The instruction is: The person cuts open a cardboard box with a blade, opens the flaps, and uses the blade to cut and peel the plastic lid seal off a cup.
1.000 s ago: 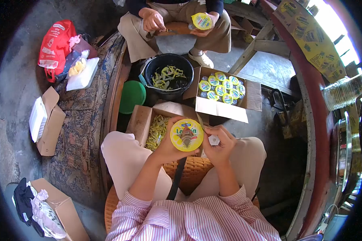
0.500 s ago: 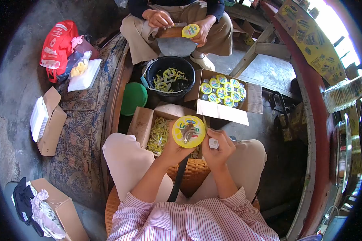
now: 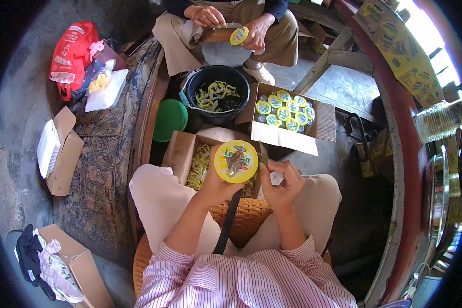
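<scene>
My left hand [image 3: 218, 186] is wrapped round a plastic cup whose round yellow lemon lid [image 3: 235, 161] faces up at me. The cup's body is hidden beneath the lid and my fingers. In my right hand [image 3: 283, 187] is a small knife [image 3: 263, 152], its blade pointing up and standing apart from the lid's right edge. A pale, faceted end [image 3: 276, 178] shows by my right fingers, perhaps the knife's handle. Below the cup, a cardboard box [image 3: 180, 155] holds yellow lid trimmings [image 3: 199, 167].
Opposite sits a person whose hands [image 3: 258, 32] hold a lemon cup [image 3: 239, 36] and a knife [image 3: 232, 25]. Between us stand a black bucket [image 3: 191, 92] with trimmings, a green lid [image 3: 170, 121] and a carton [image 3: 324, 123] of lemon cups. A red bag [image 3: 76, 56] lies left.
The lemon cup in my left hand has moved slightly left and up. My right hand with the knife has drawn a little away from the lid. The other person's cup has tilted.
</scene>
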### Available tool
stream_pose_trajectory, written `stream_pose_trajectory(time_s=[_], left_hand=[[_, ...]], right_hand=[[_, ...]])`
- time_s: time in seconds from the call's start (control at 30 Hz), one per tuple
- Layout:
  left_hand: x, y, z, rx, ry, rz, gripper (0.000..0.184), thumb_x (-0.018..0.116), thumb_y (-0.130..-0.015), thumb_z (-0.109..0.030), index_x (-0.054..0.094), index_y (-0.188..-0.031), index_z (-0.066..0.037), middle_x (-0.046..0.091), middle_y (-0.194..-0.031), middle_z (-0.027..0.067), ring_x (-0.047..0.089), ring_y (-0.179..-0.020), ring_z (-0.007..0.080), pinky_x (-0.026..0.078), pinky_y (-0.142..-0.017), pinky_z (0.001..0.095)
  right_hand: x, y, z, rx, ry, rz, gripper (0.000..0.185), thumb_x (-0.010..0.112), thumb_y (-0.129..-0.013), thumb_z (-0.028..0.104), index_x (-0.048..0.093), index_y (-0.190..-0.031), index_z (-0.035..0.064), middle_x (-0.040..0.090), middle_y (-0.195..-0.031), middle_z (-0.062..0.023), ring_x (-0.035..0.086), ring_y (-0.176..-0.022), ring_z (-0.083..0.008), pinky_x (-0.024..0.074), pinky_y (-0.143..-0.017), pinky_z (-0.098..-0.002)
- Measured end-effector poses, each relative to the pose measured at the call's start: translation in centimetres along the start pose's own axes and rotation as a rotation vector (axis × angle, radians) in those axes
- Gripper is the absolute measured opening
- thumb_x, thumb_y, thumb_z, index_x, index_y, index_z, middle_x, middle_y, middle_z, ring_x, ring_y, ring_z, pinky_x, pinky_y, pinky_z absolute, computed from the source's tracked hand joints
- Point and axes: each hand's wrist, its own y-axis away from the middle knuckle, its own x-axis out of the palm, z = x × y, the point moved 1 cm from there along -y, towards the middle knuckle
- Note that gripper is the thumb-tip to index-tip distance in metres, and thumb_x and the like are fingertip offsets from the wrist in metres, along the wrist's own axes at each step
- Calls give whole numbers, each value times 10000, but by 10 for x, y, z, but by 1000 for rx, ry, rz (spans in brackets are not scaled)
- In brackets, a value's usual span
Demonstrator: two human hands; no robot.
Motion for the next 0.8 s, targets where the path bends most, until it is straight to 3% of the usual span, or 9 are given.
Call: stream_pose_trajectory(time_s=[0.57,0.8], left_hand=[[-2,3,3,49,-96,97,721,709,-612,-26,297,-1204,-29,449,-1113,97,476,-1046,184,395,-893,297],[3,-2,-2,-48,-78,-11,706,735,-605,-20,318,-1175,-38,463,-1099,93,481,-1034,168,407,-879,291]], right_hand=[[1,-3,-3,-4,-27,65,141,646,-636,-74,602,-747,2,583,-651,-111,570,-553,-194,438,-502,-256],[4,1,-3,-8,-16,37,135,650,-640,-70,594,-742,-2,587,-658,-114,578,-560,-195,442,-504,-250]])
